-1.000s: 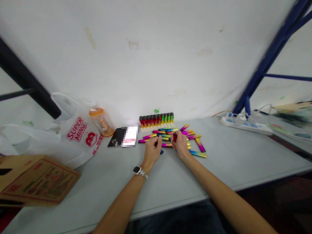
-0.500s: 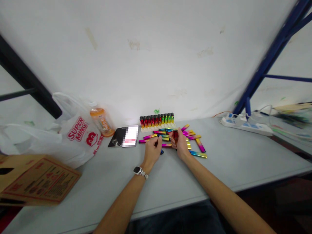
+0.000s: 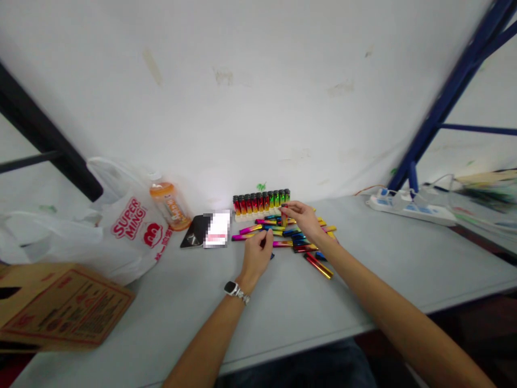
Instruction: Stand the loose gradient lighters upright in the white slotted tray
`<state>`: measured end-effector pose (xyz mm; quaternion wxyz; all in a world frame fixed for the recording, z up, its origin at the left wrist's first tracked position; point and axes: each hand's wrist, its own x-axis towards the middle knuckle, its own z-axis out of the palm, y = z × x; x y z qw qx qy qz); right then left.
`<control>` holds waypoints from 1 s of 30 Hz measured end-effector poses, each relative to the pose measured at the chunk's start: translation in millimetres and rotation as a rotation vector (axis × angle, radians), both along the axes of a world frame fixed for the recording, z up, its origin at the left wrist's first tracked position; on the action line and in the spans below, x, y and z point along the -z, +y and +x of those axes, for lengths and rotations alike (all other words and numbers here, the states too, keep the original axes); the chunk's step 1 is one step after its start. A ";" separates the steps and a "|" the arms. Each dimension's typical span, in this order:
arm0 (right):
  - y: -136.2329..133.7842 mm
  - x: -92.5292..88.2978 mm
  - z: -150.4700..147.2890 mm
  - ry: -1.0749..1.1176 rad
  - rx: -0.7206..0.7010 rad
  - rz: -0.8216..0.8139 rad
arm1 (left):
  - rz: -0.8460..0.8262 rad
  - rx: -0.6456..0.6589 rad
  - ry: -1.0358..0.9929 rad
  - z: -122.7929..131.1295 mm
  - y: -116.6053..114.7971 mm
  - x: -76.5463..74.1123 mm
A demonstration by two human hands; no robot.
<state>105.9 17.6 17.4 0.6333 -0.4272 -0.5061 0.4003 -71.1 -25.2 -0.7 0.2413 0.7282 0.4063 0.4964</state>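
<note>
My right hand (image 3: 302,216) pinches a small reddish-amber lighter (image 3: 284,216), held upright just in front of the right end of a white rack (image 3: 252,216). In that rack stands a row of lighters (image 3: 258,202) with black tops, shading from red through yellow to green. My left hand (image 3: 257,253) rests at the front left of a loose pile of shiny lighters in pink, gold and blue (image 3: 283,244). Its fingers are curled together; what they hold, if anything, is hidden. Red-and-gold lighters (image 3: 319,265) lie at the pile's front, below my right hand.
Left of the rack are a dark phone-like object (image 3: 196,230) with a blurred white patch, an orange drink bottle (image 3: 172,205), a white plastic bag (image 3: 133,231) and a cardboard box (image 3: 68,307). A white power strip (image 3: 412,209) lies at the right by a blue frame post (image 3: 440,102).
My right hand has moved up over the pile toward the rack, with a lighter at its fingertips. Red-and-gold lighters now show on the table where it was. My left hand is nearly still.
</note>
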 end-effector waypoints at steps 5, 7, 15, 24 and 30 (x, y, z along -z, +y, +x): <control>51.7 -10.3 10.6 -0.343 0.028 0.135 | -0.004 -0.011 0.003 0.7 -0.5 -1.2; 70.4 -12.1 12.1 -0.398 0.008 0.150 | -0.016 -0.014 -0.002 0.2 -0.1 -0.8; 104.0 -9.9 11.1 -0.473 -0.054 0.142 | -0.056 -0.004 0.001 -0.4 -0.2 0.9; 119.0 -10.0 18.6 -0.612 -0.124 0.104 | -0.056 -0.014 0.009 -0.5 2.5 3.2; 92.5 -31.2 14.4 -1.244 0.098 0.174 | -0.085 -0.016 -0.011 -0.2 2.5 3.1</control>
